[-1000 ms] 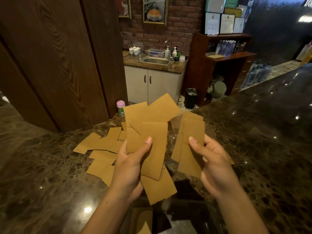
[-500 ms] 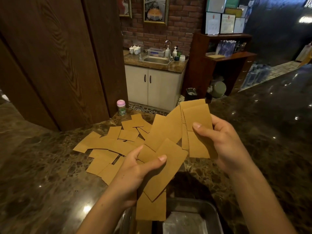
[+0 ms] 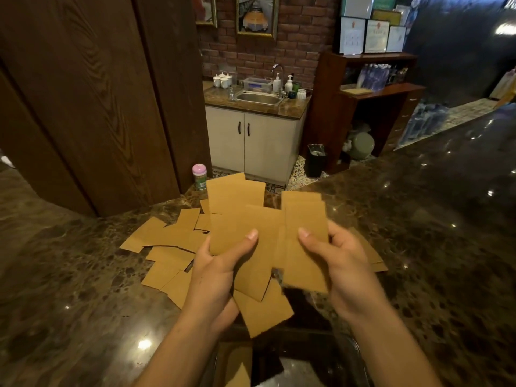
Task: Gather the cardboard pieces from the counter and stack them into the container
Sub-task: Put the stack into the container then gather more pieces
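Head view: the left hand [image 3: 215, 275] pinches a splayed fan of cardboard pieces [image 3: 245, 219] under its thumb, and the right hand [image 3: 343, 263] grips a neater stack [image 3: 304, 238]. Square both bundles together before lowering them. The container [image 3: 360, 358] lies at six o'clock from the hands. Loose pieces [image 3: 167, 241] remain at nine o'clock on the counter [image 3: 83, 289].

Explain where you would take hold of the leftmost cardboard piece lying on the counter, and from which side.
Probably its free left edge, coming in low from the left. The leftmost cardboard piece lies flat on the counter, so there is nothing to grip from above. Its right end meets the other loose pieces, while its left corner sits alone on bare stone, where a fingertip could lift it.
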A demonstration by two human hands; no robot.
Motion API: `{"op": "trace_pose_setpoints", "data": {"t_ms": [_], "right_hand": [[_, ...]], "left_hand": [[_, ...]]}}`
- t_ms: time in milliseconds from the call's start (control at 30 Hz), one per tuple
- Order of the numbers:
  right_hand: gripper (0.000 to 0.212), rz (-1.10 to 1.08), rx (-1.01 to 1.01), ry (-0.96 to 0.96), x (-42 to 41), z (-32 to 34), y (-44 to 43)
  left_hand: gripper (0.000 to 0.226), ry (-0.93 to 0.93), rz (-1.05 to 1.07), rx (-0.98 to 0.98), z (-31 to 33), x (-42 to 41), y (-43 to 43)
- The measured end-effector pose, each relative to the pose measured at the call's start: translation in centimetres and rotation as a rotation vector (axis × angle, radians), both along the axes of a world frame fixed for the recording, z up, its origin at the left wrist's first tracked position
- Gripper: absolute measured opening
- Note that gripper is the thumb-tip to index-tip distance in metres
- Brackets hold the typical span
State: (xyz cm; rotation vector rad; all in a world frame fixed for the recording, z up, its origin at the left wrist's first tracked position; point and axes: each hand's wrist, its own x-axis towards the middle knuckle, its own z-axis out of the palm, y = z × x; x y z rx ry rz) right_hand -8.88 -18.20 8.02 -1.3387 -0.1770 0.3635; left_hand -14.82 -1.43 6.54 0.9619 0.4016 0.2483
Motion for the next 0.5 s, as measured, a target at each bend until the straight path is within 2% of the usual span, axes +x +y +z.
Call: {"op": "trace_pose_setpoints", "data": {"t_ms": [133,267,400,467,500], "right_hand": [[0.023,0.038,-0.036,0.02,-1.3,-1.3,1.7],[0.021,-0.111,-0.249,-0.224,-0.3,-0.6,0.7],[0.02,-0.203,-0.344,-0.404,-0.5,-0.1,0.7],[0.021,-0.195,-0.308,-0.416,-1.1,-0.1,1.1],[0.021,-0.177,-0.28,-0.404,-1.4,0.0,1.3]], "left_hand": [[0.038,-0.035,0.09,0.035,-0.4,0.3,-0.7],[0.029,-0.082,0.115,0.262,-0.7,0.2,-0.7],[0.047,-0.096,0.042,0.46,-1.0,0.1,-1.5],[0.059,-0.089,-0.001,0.449,-1.1,0.2,-2.0],[0.054,-0.095,-0.022,0.421,-1.0,0.2,-2.2]]}}
